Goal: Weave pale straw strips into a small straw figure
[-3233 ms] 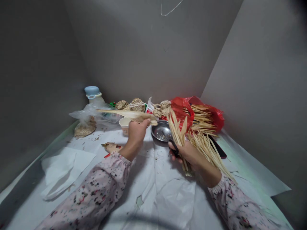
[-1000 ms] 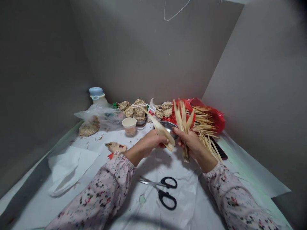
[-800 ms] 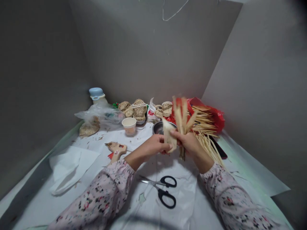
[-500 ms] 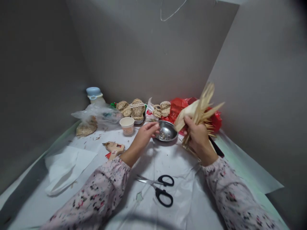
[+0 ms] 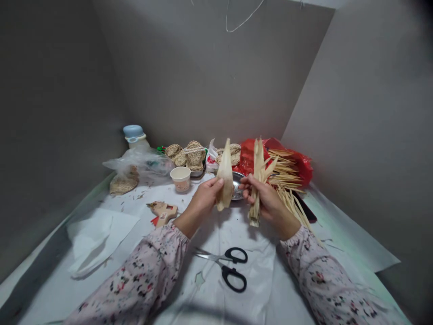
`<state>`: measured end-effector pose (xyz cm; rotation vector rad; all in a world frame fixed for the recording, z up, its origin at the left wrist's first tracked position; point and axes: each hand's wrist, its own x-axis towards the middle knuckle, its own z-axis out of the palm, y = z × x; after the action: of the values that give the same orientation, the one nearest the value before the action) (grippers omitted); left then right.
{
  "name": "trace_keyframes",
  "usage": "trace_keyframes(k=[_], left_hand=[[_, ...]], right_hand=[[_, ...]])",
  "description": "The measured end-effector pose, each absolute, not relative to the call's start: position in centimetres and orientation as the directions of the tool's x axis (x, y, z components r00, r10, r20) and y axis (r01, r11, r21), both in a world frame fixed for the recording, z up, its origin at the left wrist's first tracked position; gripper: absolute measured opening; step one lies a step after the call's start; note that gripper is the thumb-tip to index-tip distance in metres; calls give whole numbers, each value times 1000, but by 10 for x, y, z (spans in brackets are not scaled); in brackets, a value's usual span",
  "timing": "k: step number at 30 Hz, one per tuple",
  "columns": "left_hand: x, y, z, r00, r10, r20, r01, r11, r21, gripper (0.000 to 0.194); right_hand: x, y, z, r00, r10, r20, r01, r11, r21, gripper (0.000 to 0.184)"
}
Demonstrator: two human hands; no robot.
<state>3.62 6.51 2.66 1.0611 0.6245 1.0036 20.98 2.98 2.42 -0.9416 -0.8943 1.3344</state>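
Note:
A single pale, dried husk leaf [image 5: 225, 178] stands upright in my left hand [image 5: 207, 197], pinched near its lower end between thumb and fingers. My right hand [image 5: 267, 198] is closed around a bundle of dried husk leaves [image 5: 258, 167], whose cut ends point down and tips spread upward. The two hands are apart, over the middle of the white-covered table. Behind them sits a steel bowl [image 5: 238, 188], partly hidden by the leaf and my right hand. Closer to me lie scissors [image 5: 221, 262] with black handles, their blades pointing left.
A red plastic bag [image 5: 304, 169] at right holds more dried leaves [image 5: 286, 171]. At left are a glue gun [image 5: 163, 212], a paper cup [image 5: 181, 179], a clear plastic bag [image 5: 138, 160], a blue-lidded bottle [image 5: 134, 135] and white cloth or paper [image 5: 98, 243]. Woven straw pieces [image 5: 195, 155] stand behind.
One husk leaf has passed from the bundle into my left hand. My right hand has brought the bundle down and left, turning it more upright, which uncovers the leaves in the red bag.

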Motion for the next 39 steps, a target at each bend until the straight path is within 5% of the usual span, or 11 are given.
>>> trace_keyframes(k=[7, 12, 19, 26, 31, 39], left_hand=[[39, 28, 12, 504, 864, -23, -362, 235, 902, 34], [38, 2, 3, 548, 836, -36, -397, 298, 868, 44], [20, 7, -4, 547, 829, -114, -224, 277, 934, 44], [15, 15, 4, 366, 927, -82, -441, 250, 862, 43], [16, 18, -1, 355, 931, -87, -451, 251, 857, 45], [15, 19, -5, 490, 861, -134, -377, 347, 859, 43]], right_hand=[[200, 12, 16, -29, 995, -92, -529, -94, -843, 34], [171, -1, -5, 9, 993, -117, -457, -100, -884, 42], [155, 6, -21, -67, 998, -17, -238, -32, -971, 59], [157, -6, -14, 122, 959, 256, 60, 250, -966, 29], [151, -11, -19, -78, 964, 254, 187, 264, -946, 24], [161, -6, -22, -24, 981, 193, 30, 194, -981, 25]])
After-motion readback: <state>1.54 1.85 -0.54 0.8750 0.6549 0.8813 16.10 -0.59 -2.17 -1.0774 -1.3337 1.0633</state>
